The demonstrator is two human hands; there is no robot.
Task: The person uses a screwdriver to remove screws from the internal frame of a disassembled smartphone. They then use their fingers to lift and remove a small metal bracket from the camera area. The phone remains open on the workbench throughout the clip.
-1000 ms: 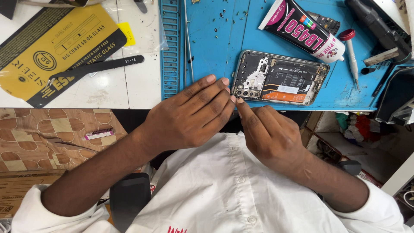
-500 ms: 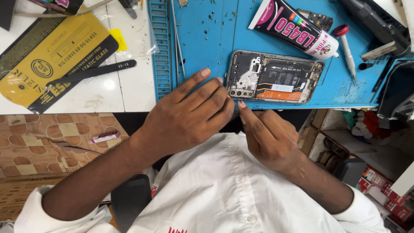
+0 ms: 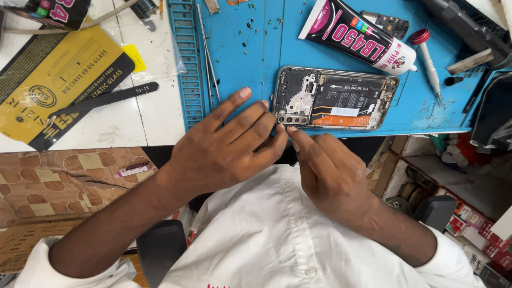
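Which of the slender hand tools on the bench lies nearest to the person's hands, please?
The thin metal tweezers on the blue mat, just above the left hand. The black spudger lies off the mat; the red-capped screwdriver sits far right.
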